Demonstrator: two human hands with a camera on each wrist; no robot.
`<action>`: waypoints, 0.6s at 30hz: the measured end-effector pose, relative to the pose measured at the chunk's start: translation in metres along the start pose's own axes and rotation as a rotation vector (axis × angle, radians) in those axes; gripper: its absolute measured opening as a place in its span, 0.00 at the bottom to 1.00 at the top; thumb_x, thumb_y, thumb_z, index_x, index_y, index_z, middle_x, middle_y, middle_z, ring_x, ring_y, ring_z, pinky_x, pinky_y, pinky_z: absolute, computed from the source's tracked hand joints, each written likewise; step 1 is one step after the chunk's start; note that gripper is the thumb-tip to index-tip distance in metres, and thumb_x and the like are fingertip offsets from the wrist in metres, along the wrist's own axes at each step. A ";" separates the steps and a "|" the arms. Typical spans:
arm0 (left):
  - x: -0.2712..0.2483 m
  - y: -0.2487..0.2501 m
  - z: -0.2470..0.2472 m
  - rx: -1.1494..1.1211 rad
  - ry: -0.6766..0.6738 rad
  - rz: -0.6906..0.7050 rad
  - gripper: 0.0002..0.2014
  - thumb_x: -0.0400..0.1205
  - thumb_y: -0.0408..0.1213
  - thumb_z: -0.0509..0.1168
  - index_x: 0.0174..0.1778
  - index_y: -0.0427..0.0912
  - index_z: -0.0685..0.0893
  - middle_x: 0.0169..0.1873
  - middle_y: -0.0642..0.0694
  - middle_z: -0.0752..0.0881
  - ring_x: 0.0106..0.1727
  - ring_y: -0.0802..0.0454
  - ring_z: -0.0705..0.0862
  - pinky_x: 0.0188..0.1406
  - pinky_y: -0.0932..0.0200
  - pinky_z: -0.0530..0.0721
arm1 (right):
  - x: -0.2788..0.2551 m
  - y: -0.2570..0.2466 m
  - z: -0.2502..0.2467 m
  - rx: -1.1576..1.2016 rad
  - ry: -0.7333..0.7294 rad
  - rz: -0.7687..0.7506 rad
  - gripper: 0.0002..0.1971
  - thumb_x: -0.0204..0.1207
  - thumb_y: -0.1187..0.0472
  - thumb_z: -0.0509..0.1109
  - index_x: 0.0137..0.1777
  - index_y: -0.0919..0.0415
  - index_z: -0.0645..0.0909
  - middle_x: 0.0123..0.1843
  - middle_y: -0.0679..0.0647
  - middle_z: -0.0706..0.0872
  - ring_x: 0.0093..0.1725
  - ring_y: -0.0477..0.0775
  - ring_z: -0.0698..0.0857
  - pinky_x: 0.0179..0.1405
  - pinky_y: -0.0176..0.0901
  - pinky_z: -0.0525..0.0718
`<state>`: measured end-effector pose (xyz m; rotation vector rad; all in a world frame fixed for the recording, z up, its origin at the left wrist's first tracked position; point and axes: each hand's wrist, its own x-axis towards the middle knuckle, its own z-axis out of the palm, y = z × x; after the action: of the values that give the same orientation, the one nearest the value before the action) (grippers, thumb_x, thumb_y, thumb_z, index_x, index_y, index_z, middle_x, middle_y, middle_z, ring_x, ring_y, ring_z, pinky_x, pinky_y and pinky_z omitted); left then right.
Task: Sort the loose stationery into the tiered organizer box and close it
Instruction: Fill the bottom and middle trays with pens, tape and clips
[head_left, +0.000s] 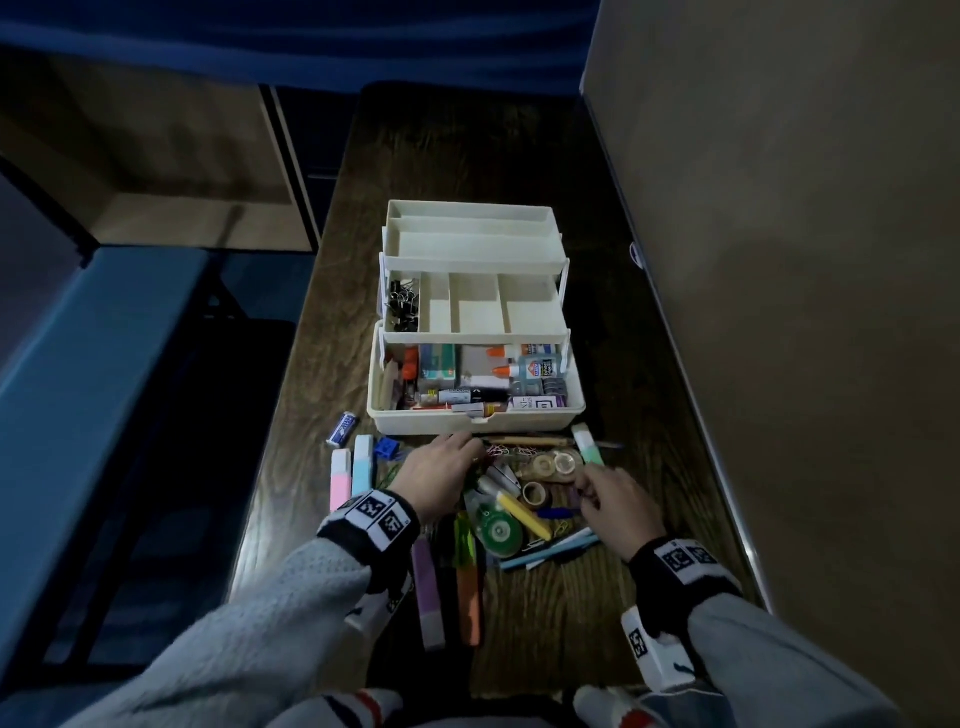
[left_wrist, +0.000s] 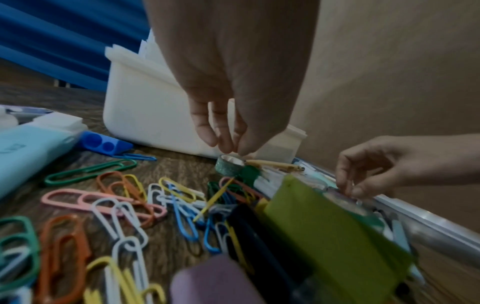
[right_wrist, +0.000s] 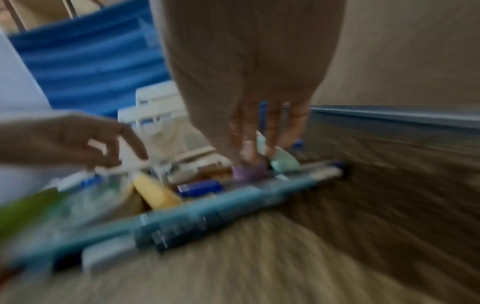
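The tiered organizer box is sitting open on the worktop while the left hand is bringing its fingers together on a small green tape roll and the right hand is pinching something too blurred to name amid the loose stationery.

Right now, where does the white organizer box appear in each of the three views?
Head: organizer box at centre, tiers open.
Left wrist: left of centre, behind the fingers.
Right wrist: blurred, left of centre, at the back.
Shared landmark: the left hand, just in front of the box.
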<state>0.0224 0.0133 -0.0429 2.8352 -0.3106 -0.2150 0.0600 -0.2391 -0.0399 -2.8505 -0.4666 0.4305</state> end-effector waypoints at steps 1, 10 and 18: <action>0.004 -0.001 0.001 0.004 -0.017 0.006 0.15 0.81 0.34 0.60 0.64 0.44 0.74 0.61 0.45 0.77 0.59 0.45 0.79 0.47 0.49 0.83 | -0.004 0.001 0.004 0.008 -0.024 -0.030 0.09 0.77 0.64 0.64 0.54 0.52 0.74 0.54 0.49 0.84 0.56 0.53 0.79 0.47 0.45 0.79; 0.004 -0.010 0.008 0.023 -0.044 -0.033 0.12 0.81 0.35 0.61 0.60 0.42 0.71 0.54 0.45 0.78 0.52 0.45 0.82 0.41 0.51 0.79 | 0.000 -0.012 0.014 0.025 0.015 -0.149 0.14 0.82 0.63 0.58 0.65 0.51 0.74 0.63 0.49 0.78 0.63 0.52 0.76 0.54 0.46 0.79; -0.025 -0.011 -0.011 -0.015 0.054 -0.024 0.13 0.80 0.34 0.62 0.59 0.41 0.71 0.51 0.45 0.76 0.37 0.49 0.76 0.31 0.57 0.68 | 0.005 -0.033 0.021 -0.123 -0.065 -0.104 0.12 0.81 0.61 0.58 0.61 0.54 0.78 0.76 0.55 0.67 0.73 0.57 0.69 0.59 0.49 0.80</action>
<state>0.0027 0.0323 -0.0324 2.8258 -0.2618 -0.1448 0.0488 -0.2036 -0.0527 -2.9198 -0.6721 0.4921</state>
